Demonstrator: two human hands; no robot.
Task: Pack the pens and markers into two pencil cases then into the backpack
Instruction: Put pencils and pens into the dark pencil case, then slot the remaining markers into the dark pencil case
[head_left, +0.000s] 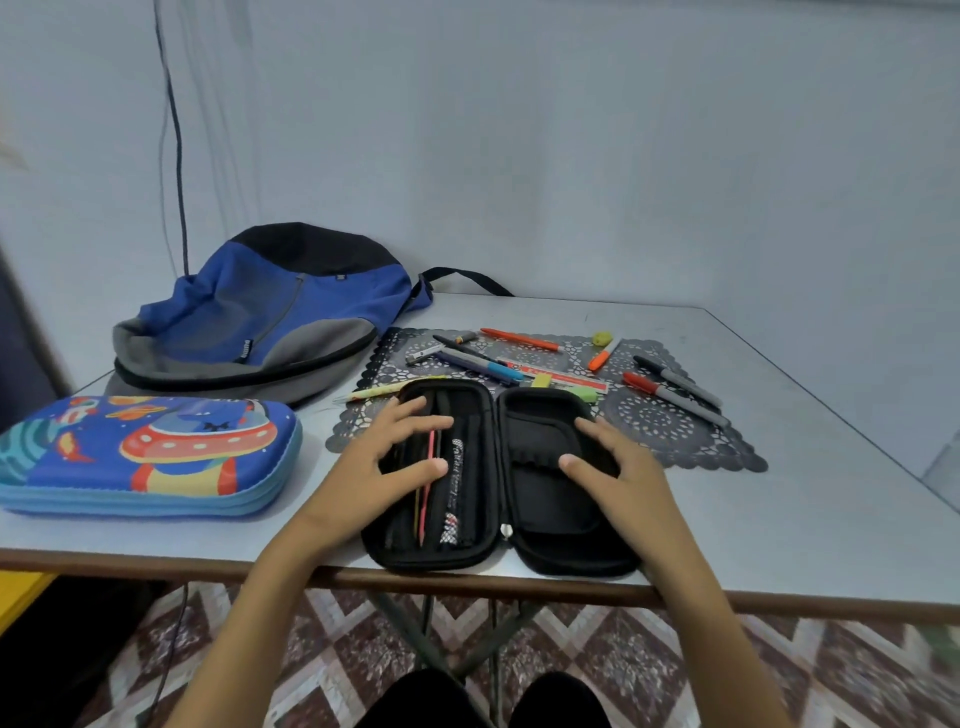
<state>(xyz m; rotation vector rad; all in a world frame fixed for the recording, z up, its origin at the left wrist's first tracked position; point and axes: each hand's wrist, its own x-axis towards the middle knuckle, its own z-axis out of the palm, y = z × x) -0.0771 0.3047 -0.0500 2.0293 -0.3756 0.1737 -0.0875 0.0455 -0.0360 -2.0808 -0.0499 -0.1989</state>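
Open pencil case (545, 512) under both hands (374, 467) (621, 470)

The left hand (384, 462) and right hand (623, 467) are bare, as are both slim forearms (291, 597), uncovered down to the bottom edge. At 6 o'clock, between the arms, black trousers (431, 701) cover two rounded knees (561, 701).

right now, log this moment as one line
black case: open, pens inside | left hand: on pen half | right hand: on other half | blue case: shut | loose pens: on mat | backpack: not packed
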